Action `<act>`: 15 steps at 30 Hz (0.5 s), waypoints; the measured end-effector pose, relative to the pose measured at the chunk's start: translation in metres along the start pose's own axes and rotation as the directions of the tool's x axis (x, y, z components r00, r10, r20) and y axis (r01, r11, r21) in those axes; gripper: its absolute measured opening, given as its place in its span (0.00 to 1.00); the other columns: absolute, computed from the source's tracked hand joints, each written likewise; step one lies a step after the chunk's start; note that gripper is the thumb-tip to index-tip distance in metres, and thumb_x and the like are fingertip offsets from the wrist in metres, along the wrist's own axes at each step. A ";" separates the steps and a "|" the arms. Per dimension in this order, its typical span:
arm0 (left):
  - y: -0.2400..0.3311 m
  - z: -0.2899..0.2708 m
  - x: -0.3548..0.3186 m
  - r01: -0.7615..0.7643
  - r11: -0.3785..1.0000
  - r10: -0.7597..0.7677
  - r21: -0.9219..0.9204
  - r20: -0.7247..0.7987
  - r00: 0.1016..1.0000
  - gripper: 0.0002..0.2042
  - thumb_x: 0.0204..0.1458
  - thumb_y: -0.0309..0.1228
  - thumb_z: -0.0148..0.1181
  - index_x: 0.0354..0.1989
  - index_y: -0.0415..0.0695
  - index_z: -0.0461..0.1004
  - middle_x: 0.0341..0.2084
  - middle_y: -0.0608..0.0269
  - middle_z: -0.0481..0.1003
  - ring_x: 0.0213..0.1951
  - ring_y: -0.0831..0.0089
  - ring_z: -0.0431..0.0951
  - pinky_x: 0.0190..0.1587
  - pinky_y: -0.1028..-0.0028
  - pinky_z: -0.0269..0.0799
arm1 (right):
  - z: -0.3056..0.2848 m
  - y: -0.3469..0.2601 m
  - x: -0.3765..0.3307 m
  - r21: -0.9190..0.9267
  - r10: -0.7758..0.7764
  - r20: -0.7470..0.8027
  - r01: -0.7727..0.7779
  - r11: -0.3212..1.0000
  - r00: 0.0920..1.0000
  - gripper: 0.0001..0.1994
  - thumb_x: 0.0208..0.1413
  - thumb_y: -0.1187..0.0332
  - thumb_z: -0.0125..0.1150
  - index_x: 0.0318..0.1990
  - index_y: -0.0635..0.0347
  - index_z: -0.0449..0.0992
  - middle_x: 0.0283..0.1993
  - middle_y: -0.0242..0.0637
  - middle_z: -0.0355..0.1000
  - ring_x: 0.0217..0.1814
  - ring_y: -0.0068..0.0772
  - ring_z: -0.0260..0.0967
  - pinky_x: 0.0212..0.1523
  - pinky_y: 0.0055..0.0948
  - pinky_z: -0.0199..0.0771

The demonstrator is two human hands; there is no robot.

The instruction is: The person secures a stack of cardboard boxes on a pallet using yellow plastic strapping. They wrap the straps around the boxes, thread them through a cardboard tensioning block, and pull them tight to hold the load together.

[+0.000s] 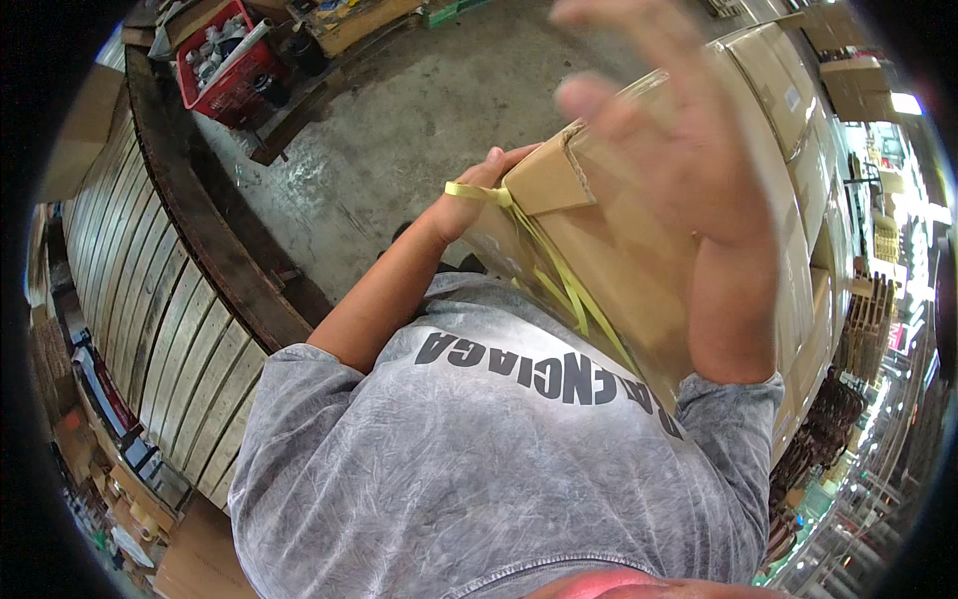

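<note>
Across the chest of my grey T-shirt [449,479] runs one word in large, heavy, dark capitals [544,380], set on a pale band; as I look down, the lettering stands upside down and bends in an arc, its right end running into the folds near my right sleeve. On a brown carton [766,72] at the upper right I see a small whitish label [793,98], too tiny for me to read. Near the right rim there is a pinkish sign [895,336] with marks I cannot make out clearly
</note>
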State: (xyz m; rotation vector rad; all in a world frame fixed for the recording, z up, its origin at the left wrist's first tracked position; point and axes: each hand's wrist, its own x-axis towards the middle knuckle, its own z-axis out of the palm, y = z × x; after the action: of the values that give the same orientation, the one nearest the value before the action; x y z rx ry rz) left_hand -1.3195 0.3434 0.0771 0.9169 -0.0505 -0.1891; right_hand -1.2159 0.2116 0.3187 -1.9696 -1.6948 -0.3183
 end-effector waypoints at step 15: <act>-0.125 -0.208 -0.123 0.579 0.376 -0.393 0.724 -0.441 0.807 0.33 0.68 0.55 0.44 0.59 0.33 0.75 0.54 0.36 0.78 0.56 0.42 0.79 0.60 0.54 0.70 | 0.106 -0.009 -0.014 -0.687 0.513 0.148 -0.285 0.668 0.846 0.38 0.67 0.34 0.45 0.72 0.52 0.66 0.79 0.52 0.53 0.83 0.55 0.45 0.78 0.64 0.37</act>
State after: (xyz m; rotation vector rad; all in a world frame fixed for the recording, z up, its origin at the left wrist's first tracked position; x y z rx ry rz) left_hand -1.4317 0.4552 -0.1439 1.9418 0.3734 -0.6845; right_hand -1.2438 0.2562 0.2254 -3.0077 -1.3488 -0.4688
